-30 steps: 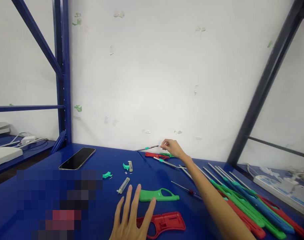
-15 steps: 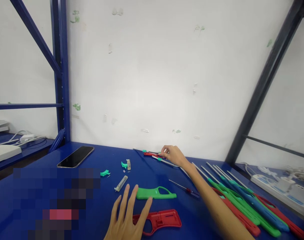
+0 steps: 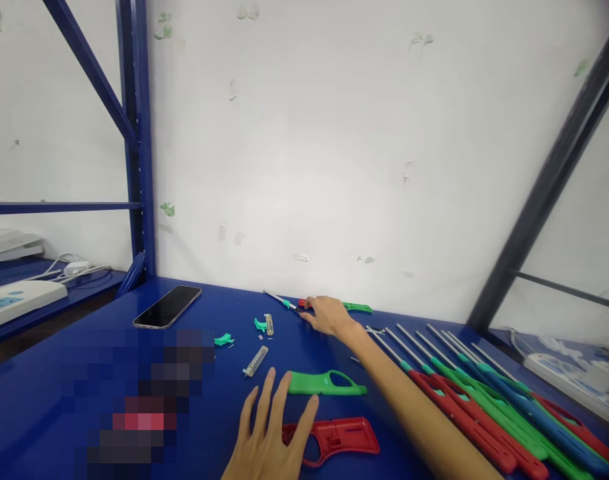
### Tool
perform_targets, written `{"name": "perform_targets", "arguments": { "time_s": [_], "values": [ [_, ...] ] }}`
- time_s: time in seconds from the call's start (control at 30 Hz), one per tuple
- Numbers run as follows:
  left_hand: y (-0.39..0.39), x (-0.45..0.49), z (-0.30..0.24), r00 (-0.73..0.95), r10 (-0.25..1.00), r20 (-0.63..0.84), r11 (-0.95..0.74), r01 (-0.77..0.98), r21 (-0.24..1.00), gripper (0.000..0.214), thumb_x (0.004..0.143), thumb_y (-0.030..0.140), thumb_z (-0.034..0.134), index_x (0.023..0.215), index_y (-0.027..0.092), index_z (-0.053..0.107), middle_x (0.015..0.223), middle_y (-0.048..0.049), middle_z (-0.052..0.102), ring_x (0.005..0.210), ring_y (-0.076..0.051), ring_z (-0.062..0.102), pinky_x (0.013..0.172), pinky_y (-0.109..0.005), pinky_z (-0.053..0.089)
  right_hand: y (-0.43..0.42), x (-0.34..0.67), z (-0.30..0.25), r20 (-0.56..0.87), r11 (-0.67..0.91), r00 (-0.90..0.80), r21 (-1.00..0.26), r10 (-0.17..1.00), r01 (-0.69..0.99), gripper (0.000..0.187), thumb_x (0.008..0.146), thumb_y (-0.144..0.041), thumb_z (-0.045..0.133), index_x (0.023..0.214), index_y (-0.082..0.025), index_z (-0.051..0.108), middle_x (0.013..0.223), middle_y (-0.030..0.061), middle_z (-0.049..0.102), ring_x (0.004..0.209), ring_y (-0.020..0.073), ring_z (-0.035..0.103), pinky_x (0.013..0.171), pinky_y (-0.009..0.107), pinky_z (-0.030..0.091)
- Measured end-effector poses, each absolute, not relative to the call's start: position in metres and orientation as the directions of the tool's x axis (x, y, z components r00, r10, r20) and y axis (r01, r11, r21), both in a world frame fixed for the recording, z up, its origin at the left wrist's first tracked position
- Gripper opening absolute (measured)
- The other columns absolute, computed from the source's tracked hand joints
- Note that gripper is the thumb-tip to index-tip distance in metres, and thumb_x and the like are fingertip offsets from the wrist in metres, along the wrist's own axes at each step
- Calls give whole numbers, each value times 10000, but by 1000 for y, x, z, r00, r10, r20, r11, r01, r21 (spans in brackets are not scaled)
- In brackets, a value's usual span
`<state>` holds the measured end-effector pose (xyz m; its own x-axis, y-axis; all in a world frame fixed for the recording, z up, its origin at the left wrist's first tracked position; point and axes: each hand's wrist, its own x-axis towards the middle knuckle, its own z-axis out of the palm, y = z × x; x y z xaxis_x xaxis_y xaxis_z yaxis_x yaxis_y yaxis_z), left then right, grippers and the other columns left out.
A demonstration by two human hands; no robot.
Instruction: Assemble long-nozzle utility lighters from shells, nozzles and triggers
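Note:
My right hand (image 3: pixel 327 315) reaches to the back of the blue table with its fingers closed on a lighter's metal rod (image 3: pixel 279 297) with a teal collar. Just behind the fingers lies a red lighter shell (image 3: pixel 302 303), partly hidden. A green shell (image 3: pixel 359 307) shows beyond the wrist. My left hand (image 3: pixel 270 427) is spread open, its fingers over the handle end of a red lighter casing half (image 3: pixel 349 437). Above its fingertips is a green casing half (image 3: pixel 327 383). Clear fuel tanks (image 3: pixel 256 361) and teal triggers (image 3: pixel 224 339) lie left of centre.
Several long lighters (image 3: pixel 484 400) in red, green and blue lie side by side at the right. A phone (image 3: pixel 168 307) rests at the back left. Power strips (image 3: pixel 24 293) are at the left side. A white wall (image 3: pixel 284 167) closes off the back.
My right hand has shifted the metal rod left and back toward the wall. The green shell behind the wrist has come into view. My left hand stays over the red casing; the view has shifted slightly.

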<state>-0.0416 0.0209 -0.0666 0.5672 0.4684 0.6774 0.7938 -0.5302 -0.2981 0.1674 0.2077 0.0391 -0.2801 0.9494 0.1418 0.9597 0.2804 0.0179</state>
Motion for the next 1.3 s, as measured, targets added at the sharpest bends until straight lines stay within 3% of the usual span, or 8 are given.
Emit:
{"name": "perform_targets", "arguments": {
  "time_s": [0.4,0.63,0.73,0.8,0.87,1.0,1.13,1.3],
  "values": [
    [22,-39,-68,606,410,681,-452,784,-425,595,966,343,661,1549,289,555,1396,-199,693,1297,-465,628,960,-553,551,221,132,37,163,279,-294,109,942,954,373,1027,-371,692,1347,-187,641,1351,106,670,1130,259,702,942,474,611],
    [22,-38,-63,551,416,723,-494,805,-329,735,980,614,615,1596,236,485,1437,-227,649,1326,-455,601,929,-513,590,182,177,84,304,357,-384,141,872,923,343,1033,-372,683,1317,-182,654,1302,97,690,1074,239,716,905,448,623],
    [13,-39,-53,477,474,740,-565,810,-160,678,939,602,674,1510,255,562,1533,-223,547,1424,-458,512,955,-512,603,149,190,98,394,438,-477,190,786,879,297,1043,-371,671,1264,-173,669,1198,76,718,963,202,727,833,396,633],
    [5,-40,-39,366,516,774,-542,839,-36,537,948,382,685,1460,253,588,1596,-212,462,1510,-456,409,1028,-549,573,125,193,98,449,506,-562,250,695,826,226,1075,-352,622,1202,-174,680,1095,52,733,881,173,716,780,346,612],
    [-2,-43,-23,309,497,811,-532,847,4,518,981,229,607,1491,292,549,1645,-171,403,1569,-421,326,1083,-560,538,104,192,89,488,566,-648,328,584,757,191,1109,-327,559,1118,-187,690,992,47,738,852,171,693,735,309,552],
    [-2,-49,-3,289,518,805,-487,873,0,586,1036,181,528,1605,271,419,1697,-147,359,1585,-389,305,1157,-556,461,78,188,61,544,634,-759,455,358,625,232,1129,-276,503,1054,-176,698,840,39,709,765,185,630,685,335,447],
    [13,-56,-11,382,479,791,-540,838,-77,521,1081,205,479,1597,167,418,1535,-169,583,1452,-367,499,1128,-530,451,67,182,41,572,687,-796,498,199,529,237,1125,-192,482,1052,-160,705,784,25,693,680,174,555,641,344,384],
    [23,-58,-27,416,477,774,-597,800,-62,329,1133,204,384,1388,181,591,1079,-57,798,895,-221,751,845,-365,540,62,173,29,546,751,-817,457,186,477,233,1109,-169,508,990,-182,709,766,7,682,650,163,524,613,344,363]
  ]
}}
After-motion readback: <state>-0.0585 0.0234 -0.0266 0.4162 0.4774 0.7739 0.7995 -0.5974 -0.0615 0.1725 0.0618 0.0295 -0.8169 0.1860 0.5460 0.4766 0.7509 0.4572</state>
